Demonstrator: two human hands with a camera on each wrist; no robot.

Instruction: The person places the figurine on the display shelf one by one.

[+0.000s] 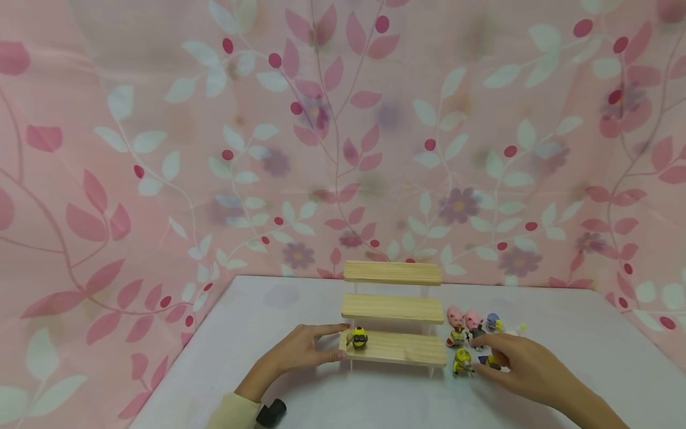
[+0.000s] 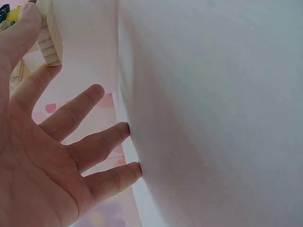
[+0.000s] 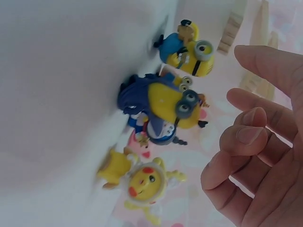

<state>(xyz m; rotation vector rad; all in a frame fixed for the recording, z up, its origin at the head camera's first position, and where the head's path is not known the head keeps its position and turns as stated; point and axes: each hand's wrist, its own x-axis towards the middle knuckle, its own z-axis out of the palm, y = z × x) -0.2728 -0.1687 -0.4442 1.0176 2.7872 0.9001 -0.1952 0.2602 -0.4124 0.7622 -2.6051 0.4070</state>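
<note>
A three-step wooden display stand (image 1: pixel 396 348) has a small yellow-and-black figurine (image 1: pixel 359 338) at the left of its lowest step. My left hand (image 1: pixel 305 348) pinches that step's left end between thumb and index finger; its other fingers (image 2: pixel 102 144) spread apart. To the right of the stand my right hand (image 1: pixel 527 366) reaches over a group of figurines, with loosely bent fingers and nothing between them. Closest to it are a one-eyed minion figurine (image 3: pixel 202 51) and a minion figurine in a dark blue cloak (image 3: pixel 158 101). A yellow Pikachu-like figurine (image 3: pixel 144 182) stands beside them.
Behind the minions are two pink-headed figurines (image 1: pixel 454 316) and a blue-headed figurine (image 1: pixel 492 322). All stand on a white-covered table (image 1: pixel 300 393). Pink floral cloth (image 1: pixel 343 149) hangs along the back and sides. A black band (image 1: pixel 271 413) shows by the left sleeve.
</note>
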